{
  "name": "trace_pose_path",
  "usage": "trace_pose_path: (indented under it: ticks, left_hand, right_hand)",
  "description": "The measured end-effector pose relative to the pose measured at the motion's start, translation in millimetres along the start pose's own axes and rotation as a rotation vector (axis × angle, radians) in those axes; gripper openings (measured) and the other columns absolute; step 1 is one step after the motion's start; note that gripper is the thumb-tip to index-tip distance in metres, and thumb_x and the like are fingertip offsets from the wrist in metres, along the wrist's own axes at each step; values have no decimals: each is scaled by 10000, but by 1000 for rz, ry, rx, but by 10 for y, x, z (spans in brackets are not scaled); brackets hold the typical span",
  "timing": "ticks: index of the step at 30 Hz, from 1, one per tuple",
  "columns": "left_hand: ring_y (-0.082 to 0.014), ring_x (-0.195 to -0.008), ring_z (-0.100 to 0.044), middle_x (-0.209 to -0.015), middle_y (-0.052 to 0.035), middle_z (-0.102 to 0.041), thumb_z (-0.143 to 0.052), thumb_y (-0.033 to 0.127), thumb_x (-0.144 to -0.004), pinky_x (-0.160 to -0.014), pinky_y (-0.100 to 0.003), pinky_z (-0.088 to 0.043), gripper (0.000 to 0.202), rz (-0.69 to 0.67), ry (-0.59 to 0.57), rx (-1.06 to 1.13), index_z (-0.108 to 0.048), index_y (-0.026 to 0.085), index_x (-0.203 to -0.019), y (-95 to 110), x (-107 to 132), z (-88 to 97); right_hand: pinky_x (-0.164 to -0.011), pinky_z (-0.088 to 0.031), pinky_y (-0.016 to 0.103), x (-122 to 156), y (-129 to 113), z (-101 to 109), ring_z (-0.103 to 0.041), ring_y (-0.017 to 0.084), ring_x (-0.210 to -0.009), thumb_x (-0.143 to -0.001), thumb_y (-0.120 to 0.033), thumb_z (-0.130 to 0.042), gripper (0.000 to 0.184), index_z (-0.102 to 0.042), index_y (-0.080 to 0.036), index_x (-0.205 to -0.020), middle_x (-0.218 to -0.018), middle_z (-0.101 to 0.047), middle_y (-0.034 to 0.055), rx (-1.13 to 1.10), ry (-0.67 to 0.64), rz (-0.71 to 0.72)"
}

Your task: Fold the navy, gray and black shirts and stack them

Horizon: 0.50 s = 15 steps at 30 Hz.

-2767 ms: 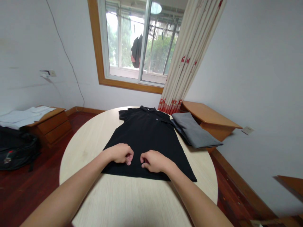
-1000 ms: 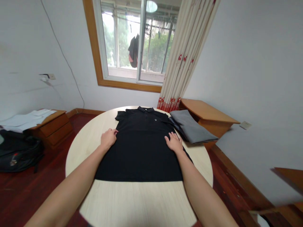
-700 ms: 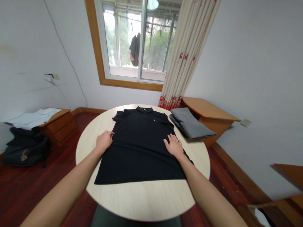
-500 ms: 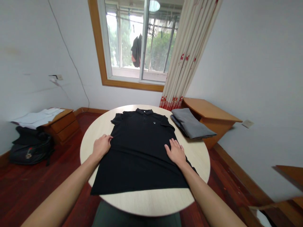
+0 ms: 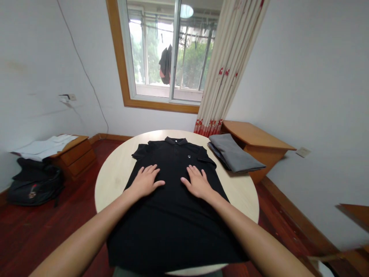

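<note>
A black polo shirt [image 5: 173,215] lies spread face up on a round, pale wooden table [image 5: 112,181], its collar at the far side. The hem reaches the near edge of the table and hangs over it in part. My left hand [image 5: 146,181] rests flat on the left of the shirt's chest, fingers spread. Opposite it, my right hand [image 5: 197,182] lies palm down on the cloth below the small white chest logo, fingers also apart. Neither hand grips the fabric.
Folded grey cloth [image 5: 235,154] lies at the table's right edge, beside a wooden desk [image 5: 256,134]. To the left stand a low drawer cabinet [image 5: 76,154] with papers on top and a black bag [image 5: 34,181] on the floor. A curtain [image 5: 227,69] hangs beside the window.
Both hands have moved inward from the shirt's sides onto its chest, and the left hand has opened. The shirt's hem has come nearer to me, past the table edge; the crosswise fold looks smoother.
</note>
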<state>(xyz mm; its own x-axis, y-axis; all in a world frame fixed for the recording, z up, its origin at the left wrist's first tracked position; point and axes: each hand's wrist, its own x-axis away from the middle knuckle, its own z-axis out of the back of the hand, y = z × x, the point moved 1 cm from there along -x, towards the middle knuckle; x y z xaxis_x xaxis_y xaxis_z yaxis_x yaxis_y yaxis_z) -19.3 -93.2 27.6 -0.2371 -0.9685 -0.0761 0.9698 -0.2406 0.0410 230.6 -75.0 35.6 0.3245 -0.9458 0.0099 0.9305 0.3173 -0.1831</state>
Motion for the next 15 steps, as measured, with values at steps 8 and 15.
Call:
trace_pose_path:
  ticks: [8, 15]
  left_hand:
    - [-268, -1517, -145, -1636, -63, -204, -246, 632, -993, -1207, -531, -150, 695, 102, -27, 96, -327, 223, -1548, -213, -950, -446]
    - [-276, -1503, -201, -1627, -80, -242, -241, 613, -988, -1197, -491, -206, 704, 317, 42, 35, -351, 190, -1541, -1021, -1234, -509]
  right_hand:
    - [-1205, -115, 524, -1006, 130, -353, -126, 272, -1523, -987, -615, -225, 727, -302, -174, -1560, -1650, -176, 81, -17, 33, -121]
    - [-1116, -285, 479, -1346, 1017, -161, -518, 337, -1301, -989, -589, -252, 711, -324, -159, -1551, -1527, -431, 171, 62, 79, -357]
